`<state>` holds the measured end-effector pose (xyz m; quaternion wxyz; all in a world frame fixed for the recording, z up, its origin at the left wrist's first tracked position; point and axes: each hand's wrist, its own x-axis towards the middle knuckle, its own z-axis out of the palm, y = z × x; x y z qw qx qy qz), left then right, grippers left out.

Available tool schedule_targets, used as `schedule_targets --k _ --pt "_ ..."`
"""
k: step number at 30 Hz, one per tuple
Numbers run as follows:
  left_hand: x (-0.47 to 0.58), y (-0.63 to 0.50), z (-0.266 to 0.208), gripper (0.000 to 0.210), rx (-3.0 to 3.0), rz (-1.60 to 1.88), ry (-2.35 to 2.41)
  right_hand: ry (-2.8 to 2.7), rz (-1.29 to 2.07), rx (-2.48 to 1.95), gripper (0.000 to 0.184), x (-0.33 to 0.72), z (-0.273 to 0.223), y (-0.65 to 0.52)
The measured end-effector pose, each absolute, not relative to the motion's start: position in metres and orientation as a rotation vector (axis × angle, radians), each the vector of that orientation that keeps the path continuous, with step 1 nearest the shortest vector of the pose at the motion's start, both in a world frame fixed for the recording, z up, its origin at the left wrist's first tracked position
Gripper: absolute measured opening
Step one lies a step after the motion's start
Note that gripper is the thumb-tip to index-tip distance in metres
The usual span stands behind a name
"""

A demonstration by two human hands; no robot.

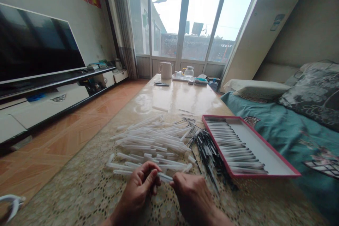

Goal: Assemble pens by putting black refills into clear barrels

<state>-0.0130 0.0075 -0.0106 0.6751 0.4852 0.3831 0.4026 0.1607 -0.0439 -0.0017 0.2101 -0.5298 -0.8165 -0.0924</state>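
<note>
My left hand (141, 187) is closed in a pinch on one end of a slim translucent pen barrel (165, 177). The fingers of my right hand (192, 189) press together at the barrel's other end; whether they also grip a separate small part is hidden. Just beyond my hands lies a loose pile of white translucent barrels (148, 141). Right of it is a heap of thin black sticks (208, 148), some black and some grey. A shallow box with a red rim (272, 146) holds a row of filled barrels (233, 144) with dark ends along its left side.
A patterned, glossy cover lies over the long table (106, 197). At its far end stand a pale jug (166, 70), a glass pot (189, 73) and small items. A bed with a teal cover (265, 127) borders the right; a television cabinet (53, 104) runs along the left.
</note>
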Motion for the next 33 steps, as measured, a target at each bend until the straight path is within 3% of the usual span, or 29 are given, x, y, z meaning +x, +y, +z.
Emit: schedule_targets --k 10,13,19,25,30,33 --pt "-0.005 -0.004 -0.002 0.028 1.142 0.989 0.876 -2.03 0.585 -1.468 0.033 0.17 0.003 -0.043" --pt "-0.004 -0.001 -0.005 0.029 1.119 0.961 0.828 -2.0 0.676 -1.478 0.032 0.171 0.006 -0.042" --pt "-0.003 0.006 -0.012 0.051 1.092 0.953 0.833 -1.922 0.456 -1.548 0.029 0.198 0.03 -0.035" --pt "-0.003 0.006 -0.012 0.044 1.067 0.974 0.856 -1.736 0.146 -1.823 0.024 0.294 0.07 -0.023" --pt "-0.002 0.008 -0.014 0.045 1.09 0.961 0.874 -1.865 -0.33 -2.209 0.019 0.375 0.054 -0.011" --pt "-0.002 0.008 -0.015 0.044 1.101 0.953 0.876 -1.951 -0.354 -2.301 0.019 0.397 0.031 -0.005"
